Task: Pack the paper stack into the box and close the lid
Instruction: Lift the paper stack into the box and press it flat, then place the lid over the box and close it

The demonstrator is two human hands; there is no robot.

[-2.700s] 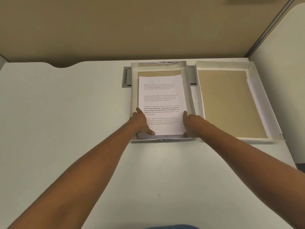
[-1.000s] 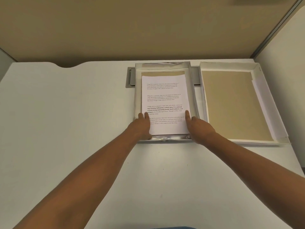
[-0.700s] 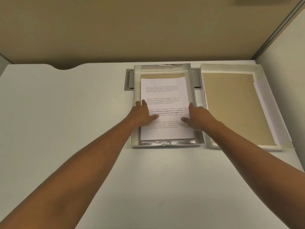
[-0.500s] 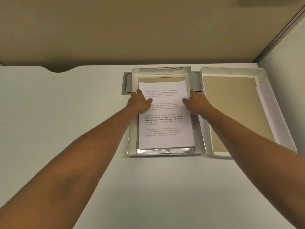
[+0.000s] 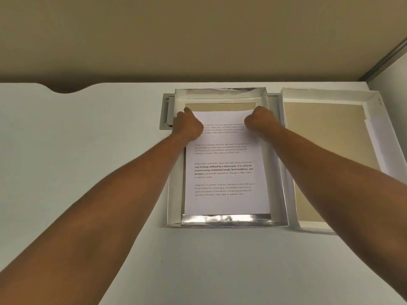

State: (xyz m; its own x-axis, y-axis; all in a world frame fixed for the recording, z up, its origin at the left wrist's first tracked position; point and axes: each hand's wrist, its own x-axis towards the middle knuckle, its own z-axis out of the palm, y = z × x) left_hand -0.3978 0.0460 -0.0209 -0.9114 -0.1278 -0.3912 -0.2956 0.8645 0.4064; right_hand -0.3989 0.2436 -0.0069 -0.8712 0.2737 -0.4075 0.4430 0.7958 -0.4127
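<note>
Paper stack [image 5: 226, 164] lies flat inside the open box [image 5: 174, 194], its near edge close to the near wall and a strip of brown box floor showing just beyond the fingertips. Left hand [image 5: 189, 126] and right hand [image 5: 259, 123] sit on the far corners of the top sheet. The fingers are curled under into loose fists, knuckles up; whether they pinch the sheet edge or only press on it I cannot tell — the tips are hidden beneath the hands.

Step in hand, as judged: squaring and seating the stack. To do it well, keep pressure even at both corners, nudge the far edge so the sheets sit parallel to the side walls, and press down without dragging the top sheet, which would slide or buckle alone. Check that no corner rides up the wall before the hands leave.

Lid [image 5: 326, 150] rests open side up, well to the right of the right fingers, just beside the box; not yet fitted.

Surface [image 5: 88, 150] is pale and matt. A grey metal plate [image 5: 165, 113] lies under the box's far end, left of the left fingers. Beyond the fingers stands a tan partition [image 5: 198, 36] — a pale panel closes the right side.
</note>
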